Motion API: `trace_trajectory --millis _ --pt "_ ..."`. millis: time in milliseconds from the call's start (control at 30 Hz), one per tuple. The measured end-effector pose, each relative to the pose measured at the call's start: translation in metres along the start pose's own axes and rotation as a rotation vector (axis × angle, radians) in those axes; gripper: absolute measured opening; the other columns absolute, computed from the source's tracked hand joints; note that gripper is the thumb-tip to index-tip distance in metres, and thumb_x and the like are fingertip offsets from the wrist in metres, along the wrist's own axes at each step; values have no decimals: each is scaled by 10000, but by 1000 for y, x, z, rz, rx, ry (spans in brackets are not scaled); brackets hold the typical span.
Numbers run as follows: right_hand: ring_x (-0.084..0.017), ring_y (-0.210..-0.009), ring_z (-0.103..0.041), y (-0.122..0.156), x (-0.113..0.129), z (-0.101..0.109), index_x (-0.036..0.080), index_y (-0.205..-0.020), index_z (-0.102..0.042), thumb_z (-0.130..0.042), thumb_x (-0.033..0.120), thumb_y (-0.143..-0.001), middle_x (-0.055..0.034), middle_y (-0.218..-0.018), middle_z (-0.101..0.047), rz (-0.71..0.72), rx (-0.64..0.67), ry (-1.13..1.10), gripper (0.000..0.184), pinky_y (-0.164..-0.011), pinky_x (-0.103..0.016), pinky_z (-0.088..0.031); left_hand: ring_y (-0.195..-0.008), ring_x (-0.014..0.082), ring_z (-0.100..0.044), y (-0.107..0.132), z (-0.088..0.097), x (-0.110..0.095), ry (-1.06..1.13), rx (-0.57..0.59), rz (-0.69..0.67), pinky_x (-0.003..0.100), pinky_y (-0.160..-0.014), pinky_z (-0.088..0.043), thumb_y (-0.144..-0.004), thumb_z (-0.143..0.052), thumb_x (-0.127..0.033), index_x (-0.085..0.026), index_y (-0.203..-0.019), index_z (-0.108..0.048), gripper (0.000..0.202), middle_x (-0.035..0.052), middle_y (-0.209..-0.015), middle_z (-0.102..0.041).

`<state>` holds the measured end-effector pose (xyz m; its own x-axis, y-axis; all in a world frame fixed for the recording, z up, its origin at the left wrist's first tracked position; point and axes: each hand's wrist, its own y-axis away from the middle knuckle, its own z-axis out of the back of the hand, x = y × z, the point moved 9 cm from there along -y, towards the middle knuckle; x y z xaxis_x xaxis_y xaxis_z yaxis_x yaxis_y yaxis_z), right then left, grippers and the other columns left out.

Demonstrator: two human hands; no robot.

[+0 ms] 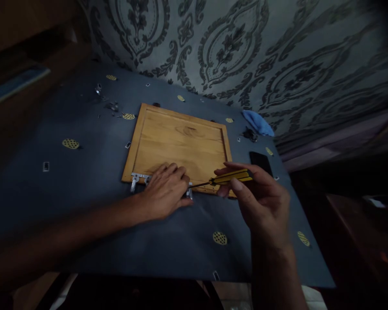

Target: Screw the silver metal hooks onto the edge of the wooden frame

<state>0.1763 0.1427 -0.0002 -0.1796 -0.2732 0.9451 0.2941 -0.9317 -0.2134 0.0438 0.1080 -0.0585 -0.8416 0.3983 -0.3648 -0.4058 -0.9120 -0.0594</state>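
Note:
A wooden framed panel (181,142) lies flat on a dark blue cloth. Along its near edge runs a metal hinge bracket (139,177). My left hand (166,189) rests palm down on that near edge, its fingers together and pressing on the metal piece. My right hand (261,198) is closed round a screwdriver with a yellow and black handle (233,176). The thin shaft of the screwdriver points left, and its tip meets the hardware just beside my left fingertips.
The dark blue cloth (84,181) with yellow dotted spots covers the table. Small screws and metal bits (111,105) lie at the back left. A crumpled blue rag (258,122) and a black phone-like slab (260,161) sit right of the panel. A patterned wall rises behind.

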Motion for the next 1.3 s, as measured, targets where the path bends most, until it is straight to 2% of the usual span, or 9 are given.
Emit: trace_trajectory --millis 67,200,333,533,800,1000,1067,1200,1300 --pt "-122 -593 -658 0 1 1 284 -1088 -767 -765 320 -893 -19 -971 -771 5 -9 25 198 -615 -311 -597 -1071 301 -575 0 0 0 4 -1 3 414 -934 -452 -882 -742 -487 -103 -1033 -695 415 120 -1086 -661" --pt "-103 -525 -612 -1 4 2 258 -923 -777 -813 293 -843 -22 -952 -772 22 -58 38 95 -516 -277 -553 -1071 297 -572 0 -1 0 3 6 11 412 -935 -447 -883 -741 -488 -107 -1042 -691 416 118 -1079 -654" --pt "-101 -505 -603 -2 2 1 245 -872 -749 -836 304 -821 -23 -926 -784 6 -51 7 117 -494 -263 -547 -1085 300 -573 0 -1 1 11 -5 14 419 -950 -450 -881 -746 -482 -109 -1051 -696 413 117 -1090 -656" --pt "-121 -638 -677 -2 0 0 285 -1149 -755 -775 330 -889 -29 -998 -776 1 41 0 265 -628 -280 -595 -1103 304 -581 0 -2 1 -4 2 8 422 -969 -456 -891 -726 -503 -107 -1056 -696 430 116 -1092 -666" --pt "-82 -528 -622 -3 2 1 252 -900 -777 -827 281 -836 -14 -926 -784 30 -26 4 86 -524 -227 -556 -1112 304 -582 0 0 0 -9 0 1 426 -968 -463 -889 -729 -498 -112 -1070 -696 428 117 -1115 -665" --pt "-101 -595 -672 -2 3 -4 259 -1013 -788 -796 273 -868 -23 -962 -789 24 28 20 146 -592 -242 -594 -1128 310 -578 1 0 0 3 27 13 432 -977 -458 -900 -718 -491 -106 -1077 -697 423 125 -1122 -661" --pt "-93 -568 -661 0 5 -3 258 -968 -787 -800 257 -864 -13 -936 -785 51 -11 21 105 -567 -235 -581 -1126 309 -578 0 0 0 4 28 18 429 -979 -455 -895 -725 -490 -107 -1071 -700 423 124 -1120 -661" --pt "-84 -539 -644 5 9 7 268 -946 -771 -803 250 -864 5 -912 -781 142 -179 -31 90 -537 -230 -560 -1135 308 -578 0 -2 1 8 37 26 428 -986 -450 -894 -724 -500 -111 -1070 -698 428 121 -1126 -660" --pt "-88 -532 -640 7 9 10 259 -948 -768 -800 255 -868 -3 -908 -781 152 -209 -11 86 -535 -241 -557 -1116 302 -581 0 -2 1 11 13 20 423 -971 -452 -884 -734 -506 -118 -1056 -698 426 114 -1114 -662"
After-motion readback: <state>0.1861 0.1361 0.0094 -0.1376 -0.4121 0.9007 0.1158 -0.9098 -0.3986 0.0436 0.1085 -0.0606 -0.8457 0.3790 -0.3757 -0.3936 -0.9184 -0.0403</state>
